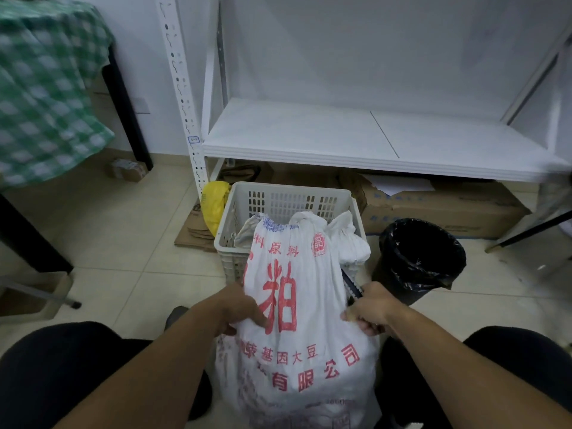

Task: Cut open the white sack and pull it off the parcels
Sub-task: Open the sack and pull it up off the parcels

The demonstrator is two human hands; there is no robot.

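Left hand (244, 311) and right hand (370, 311) each bunch a side of the soft, lumpy sack (297, 274) between the knees (77, 360) (slippery weave, so grab folds), the right perhaps holding a cutter (352, 287) too.

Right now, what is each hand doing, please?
Left hand: grips the sack.
Right hand: grips the sack's right edge, perhaps a dark tool too.

Sack (297, 320) leans into basket (229, 243) — bin (421, 261) right, shelf (356, 144) behind.
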